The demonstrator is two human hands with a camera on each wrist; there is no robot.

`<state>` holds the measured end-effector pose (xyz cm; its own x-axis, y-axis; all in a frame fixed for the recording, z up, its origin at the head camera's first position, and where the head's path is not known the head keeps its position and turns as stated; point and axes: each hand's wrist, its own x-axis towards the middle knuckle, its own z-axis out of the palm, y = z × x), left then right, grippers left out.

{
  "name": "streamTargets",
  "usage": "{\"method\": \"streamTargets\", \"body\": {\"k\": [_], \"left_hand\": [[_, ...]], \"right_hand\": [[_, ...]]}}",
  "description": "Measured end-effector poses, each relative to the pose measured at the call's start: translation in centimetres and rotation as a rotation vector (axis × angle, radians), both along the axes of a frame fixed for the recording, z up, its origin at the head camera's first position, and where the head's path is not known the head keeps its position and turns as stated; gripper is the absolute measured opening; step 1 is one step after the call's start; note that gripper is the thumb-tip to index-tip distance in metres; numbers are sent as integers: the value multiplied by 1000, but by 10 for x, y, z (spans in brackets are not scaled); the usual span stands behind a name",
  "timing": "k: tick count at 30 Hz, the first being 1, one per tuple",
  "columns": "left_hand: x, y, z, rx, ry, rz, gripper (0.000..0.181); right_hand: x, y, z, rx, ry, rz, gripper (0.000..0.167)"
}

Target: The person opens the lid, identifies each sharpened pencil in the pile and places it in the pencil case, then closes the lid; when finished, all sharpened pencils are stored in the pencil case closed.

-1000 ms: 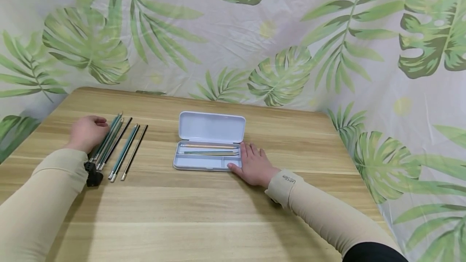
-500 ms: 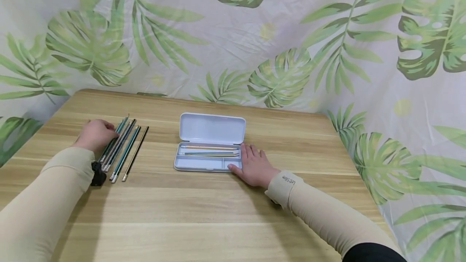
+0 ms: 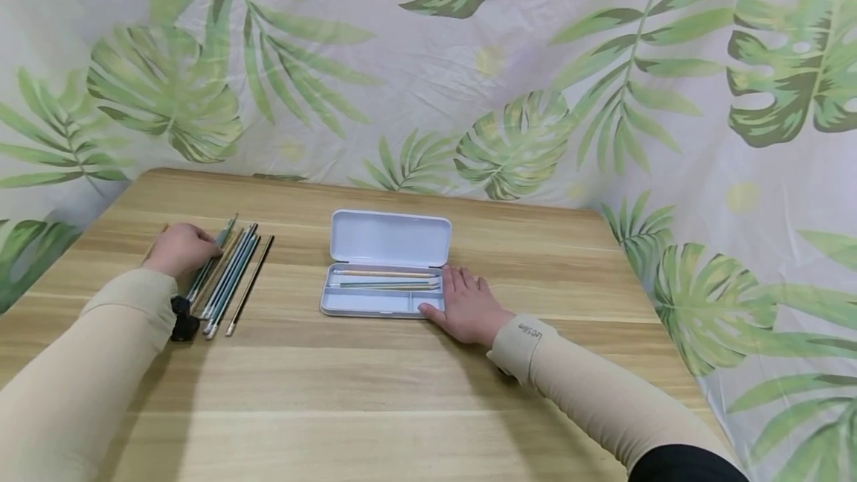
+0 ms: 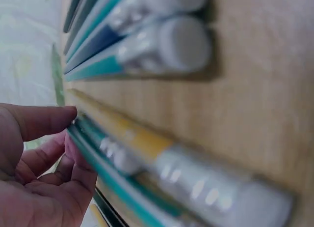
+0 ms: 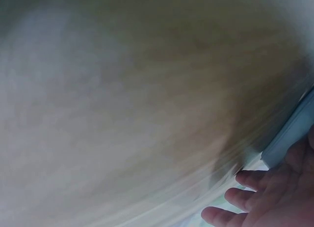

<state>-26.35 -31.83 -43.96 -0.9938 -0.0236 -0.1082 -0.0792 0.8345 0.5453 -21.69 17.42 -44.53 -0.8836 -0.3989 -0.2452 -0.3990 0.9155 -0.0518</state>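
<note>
At the left of the table, my left hand (image 3: 182,250) is among several pencils (image 3: 230,281). In the left wrist view its thumb and fingers pinch a teal pencil (image 4: 110,175). Beside that one lies a yellow pencil (image 4: 142,136), and more teal and blue pencils (image 4: 105,60) with white erasers lie apart from it. My right hand (image 3: 469,305) lies with straight fingers against the right end of an open pencil case (image 3: 368,302), thumb on its front corner. Several pencils (image 3: 384,285) lie in the case's long back compartment. The right wrist view shows the fingers (image 5: 240,197) beside the case's side (image 5: 292,133).
The case's raised lid (image 3: 391,236) leans back on its hinges. A black-and-gold pencil (image 3: 251,285) lies at the right of the loose group. The wooden table (image 3: 375,400) ends at a leaf-patterned cloth (image 3: 415,58) behind.
My left hand has moved a little to the right among the pencils. Some pencils have shifted right and closer together, and a yellow one now shows. My right hand stays at the case.
</note>
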Motion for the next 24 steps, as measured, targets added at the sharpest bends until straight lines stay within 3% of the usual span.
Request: {"method": "streamTargets", "body": {"k": [2,5,8,11,17,24], "left_hand": [[1,-2,3,66,-19,16,45],[-1,-1,10,235,-35,26,47],[-5,4,21,403,-24,24,46],[-8,12,34,511,-1,41,49],[-11,40,61,574,79,81,54],[-10,75,79,660,147,86,30]], "right_hand": [[0,-1,0,3,-2,4,94],[0,0,-1,1,0,3,94],[-1,1,-3,-1,2,-1,95],[-1,1,-4,-9,1,-2,95],[-2,1,-3,-3,-14,-6,95],[-2,1,-3,9,-10,-5,95]]}}
